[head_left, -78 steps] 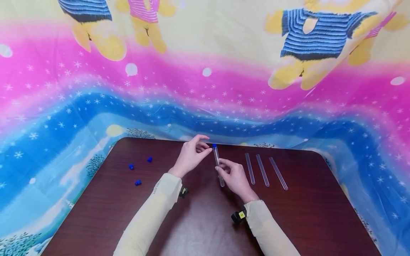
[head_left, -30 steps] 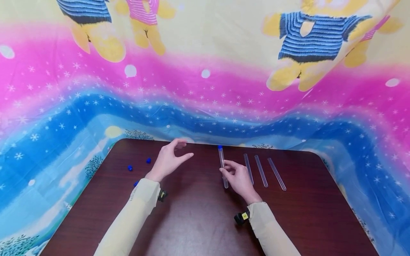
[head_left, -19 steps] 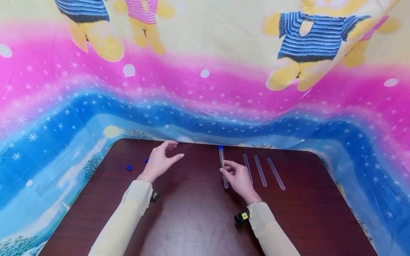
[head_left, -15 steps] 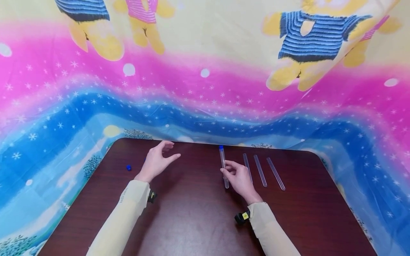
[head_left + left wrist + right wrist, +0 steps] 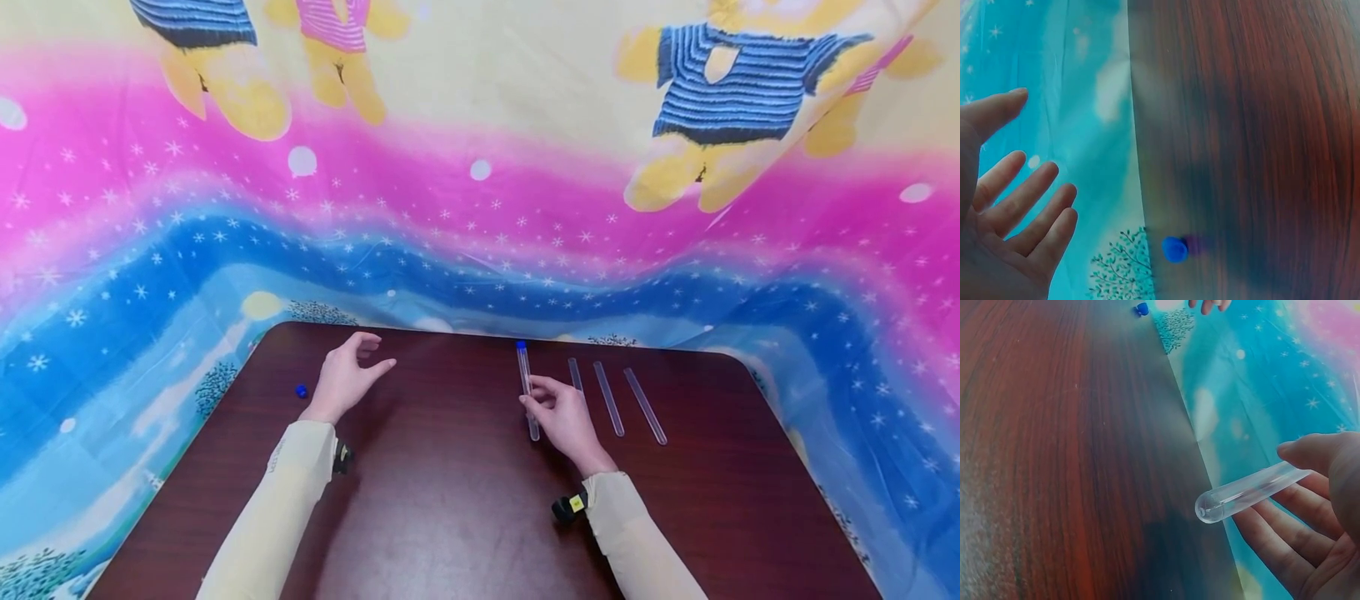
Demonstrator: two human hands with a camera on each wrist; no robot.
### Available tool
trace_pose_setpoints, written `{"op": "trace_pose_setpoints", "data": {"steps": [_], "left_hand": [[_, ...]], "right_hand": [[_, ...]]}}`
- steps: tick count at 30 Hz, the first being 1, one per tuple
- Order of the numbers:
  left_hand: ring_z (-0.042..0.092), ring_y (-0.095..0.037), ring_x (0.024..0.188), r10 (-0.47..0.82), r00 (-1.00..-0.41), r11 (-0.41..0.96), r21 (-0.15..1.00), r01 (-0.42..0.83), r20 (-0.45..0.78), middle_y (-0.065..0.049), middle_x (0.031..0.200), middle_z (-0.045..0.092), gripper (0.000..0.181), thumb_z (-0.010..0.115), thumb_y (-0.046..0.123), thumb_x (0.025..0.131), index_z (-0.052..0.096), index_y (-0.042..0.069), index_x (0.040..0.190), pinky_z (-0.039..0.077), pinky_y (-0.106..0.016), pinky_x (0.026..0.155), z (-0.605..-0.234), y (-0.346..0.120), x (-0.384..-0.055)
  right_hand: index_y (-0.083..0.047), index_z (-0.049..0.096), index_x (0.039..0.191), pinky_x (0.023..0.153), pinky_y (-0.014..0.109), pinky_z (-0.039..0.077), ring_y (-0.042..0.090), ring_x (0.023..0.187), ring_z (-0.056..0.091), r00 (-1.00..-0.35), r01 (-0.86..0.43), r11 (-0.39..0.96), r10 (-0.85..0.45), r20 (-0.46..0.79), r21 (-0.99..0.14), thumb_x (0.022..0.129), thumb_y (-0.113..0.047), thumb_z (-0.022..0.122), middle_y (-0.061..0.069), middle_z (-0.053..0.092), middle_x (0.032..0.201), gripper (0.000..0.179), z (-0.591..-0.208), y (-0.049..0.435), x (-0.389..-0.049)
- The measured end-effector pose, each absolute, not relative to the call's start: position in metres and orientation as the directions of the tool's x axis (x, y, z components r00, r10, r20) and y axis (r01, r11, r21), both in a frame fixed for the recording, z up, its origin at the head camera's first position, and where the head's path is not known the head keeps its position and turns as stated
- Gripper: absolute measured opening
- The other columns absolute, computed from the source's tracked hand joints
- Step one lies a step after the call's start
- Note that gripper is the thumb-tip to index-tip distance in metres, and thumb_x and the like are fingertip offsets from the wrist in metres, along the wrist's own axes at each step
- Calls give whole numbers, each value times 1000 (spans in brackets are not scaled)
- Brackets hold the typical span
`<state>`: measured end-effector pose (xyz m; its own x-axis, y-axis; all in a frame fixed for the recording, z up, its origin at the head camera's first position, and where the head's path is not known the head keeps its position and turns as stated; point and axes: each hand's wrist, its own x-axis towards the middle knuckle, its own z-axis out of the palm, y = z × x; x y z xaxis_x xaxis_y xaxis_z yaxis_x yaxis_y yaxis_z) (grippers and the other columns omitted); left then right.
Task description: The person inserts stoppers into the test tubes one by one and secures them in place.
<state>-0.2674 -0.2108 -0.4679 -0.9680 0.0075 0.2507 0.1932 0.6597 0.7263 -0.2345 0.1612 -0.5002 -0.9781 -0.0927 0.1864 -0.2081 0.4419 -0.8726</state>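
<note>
My right hand [image 5: 564, 415] pinches a clear test tube [image 5: 525, 372] between thumb and fingers. A blue cap [image 5: 521, 345] sits on the tube's upper end, and its rounded bottom points down. In the right wrist view the lower part of the test tube [image 5: 1241, 494] shows beyond the thumb. My left hand [image 5: 347, 379] is off to the left with fingers spread and nothing in them. A loose blue cap [image 5: 302, 391] lies on the table beside it; the other loose caps are hidden behind the hand and sleeve in the head view. The left wrist view shows one blue cap [image 5: 1175, 249] near the table edge.
Three clear test tubes without caps lie side by side right of my right hand, the outermost tube [image 5: 645, 407] farthest right. All rest on a dark brown wooden table [image 5: 450, 500]. A patterned cloth [image 5: 480, 250] hangs behind its far edge.
My left hand has moved left, away from the capped test tube and over toward the loose caps, covering some of them. My right hand, still holding the tube, has shifted slightly right.
</note>
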Motion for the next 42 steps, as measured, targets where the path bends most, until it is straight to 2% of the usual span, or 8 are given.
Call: {"op": "trace_pose_setpoints", "data": {"steps": [6, 13, 22, 29, 42], "left_hand": [[62, -40, 115, -21, -970, 686, 709, 163, 243, -20, 125, 65, 48, 79, 24, 91, 60, 2, 130, 47, -55, 99, -470, -220, -269], [62, -40, 115, -56, -973, 696, 707, 123, 225, -21, 126, 65, 47, 78, 22, 92, 59, 2, 130, 46, -56, 100, -472, -228, -271], [61, -42, 116, -76, -977, 687, 720, 94, 200, -22, 127, 64, 47, 77, 22, 93, 59, 1, 131, 48, -56, 98, -473, -235, -274], [60, -42, 118, -87, -981, 685, 726, 65, 171, -23, 130, 62, 49, 75, 22, 94, 57, 0, 134, 47, -56, 99, -470, -238, -277], [60, -44, 117, -97, -986, 702, 712, 29, 135, -27, 129, 61, 49, 73, 21, 95, 56, -4, 134, 46, -57, 100, -473, -249, -283]], "right_hand": [[-5, 70, 128, 63, 32, 59, 17, 72, 71, -979, -203, 460, -88, 183, -865, 90, -8, 78, 5, 75, 94, 38, -501, 161, -234], [-8, 68, 132, 62, 33, 59, 17, 70, 69, -980, -199, 481, -83, 182, -854, 88, -4, 79, 4, 74, 98, 45, -503, 162, -236], [-9, 61, 141, 63, 32, 59, 16, 68, 69, -979, -202, 492, -79, 187, -847, 88, -5, 80, 3, 73, 95, 57, -507, 164, -237], [-14, 61, 137, 64, 35, 60, 18, 70, 70, -982, -185, 485, -64, 177, -855, 88, -6, 80, 4, 73, 98, 53, -508, 166, -238], [-11, 63, 135, 62, 34, 59, 17, 71, 68, -985, -152, 505, -10, 170, -850, 88, -6, 80, 6, 68, 96, 50, -512, 164, -247]]}}
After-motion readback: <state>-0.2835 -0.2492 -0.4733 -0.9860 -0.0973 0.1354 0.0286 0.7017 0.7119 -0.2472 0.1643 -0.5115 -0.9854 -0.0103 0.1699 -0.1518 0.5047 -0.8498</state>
